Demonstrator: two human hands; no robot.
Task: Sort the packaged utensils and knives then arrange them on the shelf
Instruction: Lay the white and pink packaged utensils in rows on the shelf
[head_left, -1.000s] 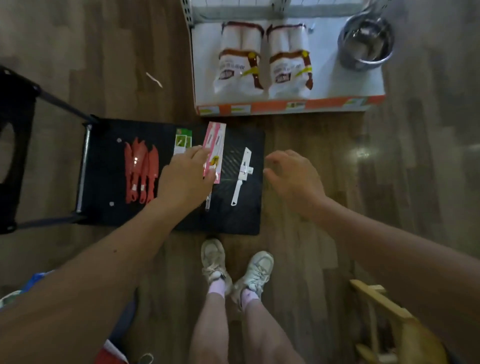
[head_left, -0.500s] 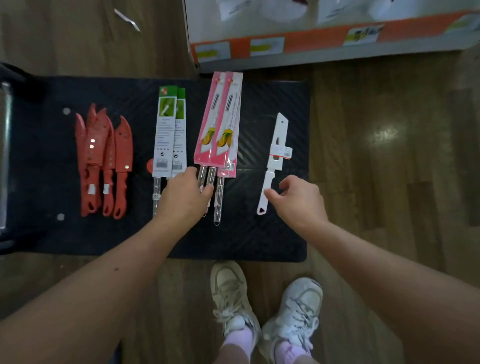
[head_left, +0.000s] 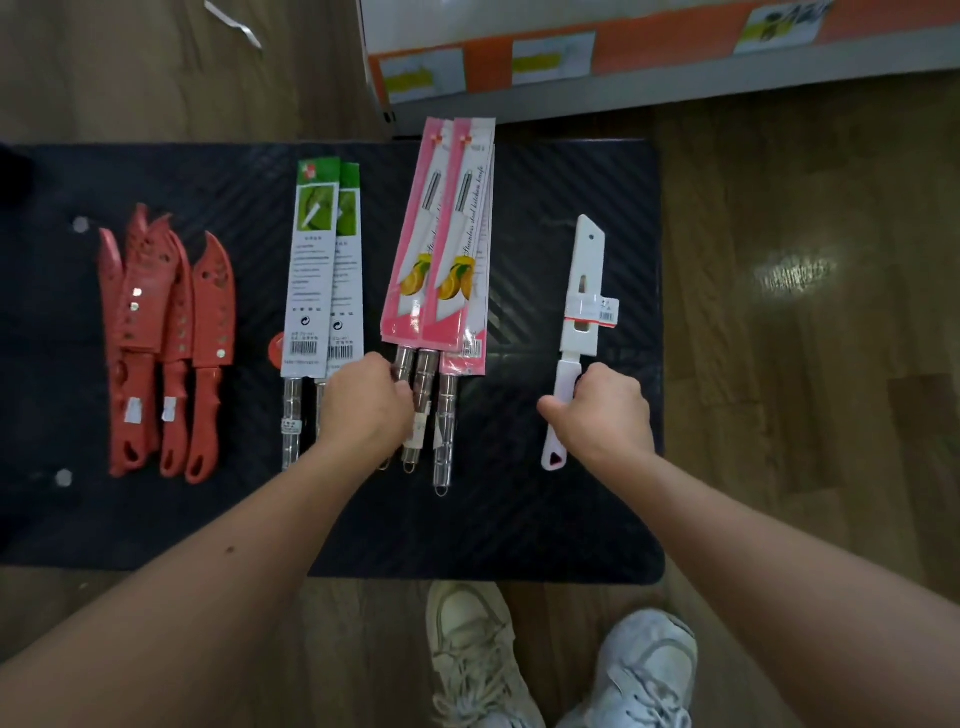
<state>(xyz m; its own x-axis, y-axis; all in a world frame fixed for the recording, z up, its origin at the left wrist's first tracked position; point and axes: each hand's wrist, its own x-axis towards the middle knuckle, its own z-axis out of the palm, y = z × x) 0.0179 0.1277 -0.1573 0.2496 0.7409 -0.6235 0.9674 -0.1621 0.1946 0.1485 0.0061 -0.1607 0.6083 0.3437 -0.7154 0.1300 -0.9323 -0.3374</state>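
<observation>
Four groups lie on a black cart platform (head_left: 519, 519). Red sheathed knives (head_left: 166, 353) are at the left, two green-and-white packaged knives (head_left: 322, 270) beside them, pink packaged knives (head_left: 447, 244) in the middle, and a white sheathed knife (head_left: 584, 312) at the right. My left hand (head_left: 363, 405) closes around the metal handles of the pink packs. My right hand (head_left: 602, 415) grips the white knife's handle, whose looped end sticks out below my fist.
The shelf's bottom edge (head_left: 623, 57), orange with white price labels, runs along the top just beyond the platform. Wooden floor surrounds the platform. My two white sneakers (head_left: 545, 665) stand at the near edge. A small white scrap (head_left: 234, 23) lies on the floor at top left.
The view moved closer and lower over the platform. My right hand came in from the right and closed on the white knife's handle. My left hand settled onto the pink packs' handles.
</observation>
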